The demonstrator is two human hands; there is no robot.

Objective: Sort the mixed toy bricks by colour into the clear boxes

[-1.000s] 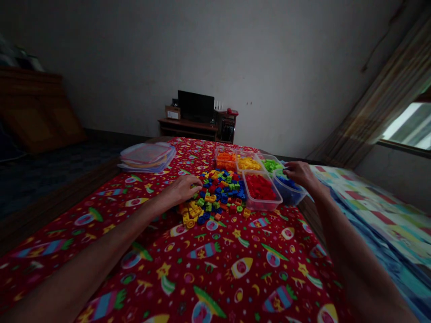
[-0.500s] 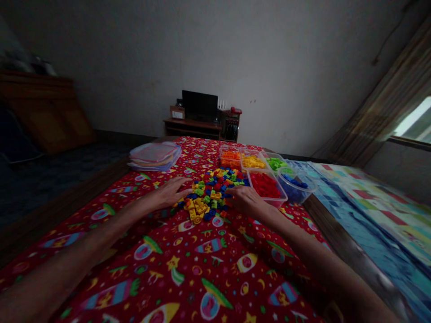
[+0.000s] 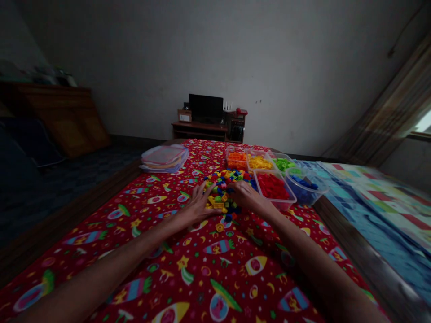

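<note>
A mixed pile of toy building bricks (image 3: 220, 197) in yellow, green, blue and red lies on a red patterned cloth (image 3: 208, 269). Against its left side rests my left hand (image 3: 198, 204), open, its fingers spread around the near-left bricks. My right hand (image 3: 245, 195) is at the pile's right side, fingers bent down among the bricks; their tips are hidden, so any brick in them cannot be made out. One loose yellow brick (image 3: 219, 228) lies just in front of the pile.
Right of the pile stand clear tubs sorted by colour: orange (image 3: 236, 160), yellow (image 3: 260, 162), green (image 3: 284, 165), red (image 3: 273, 186) and a round blue one (image 3: 305, 186). Stacked lids (image 3: 164, 158) lie at the left. A bed (image 3: 380, 202) adjoins the right edge.
My right hand has come from the round blue tub back to the pile. My left hand has shifted right, pushing the near-left bricks inward; a yellow brick now lies apart in front.
</note>
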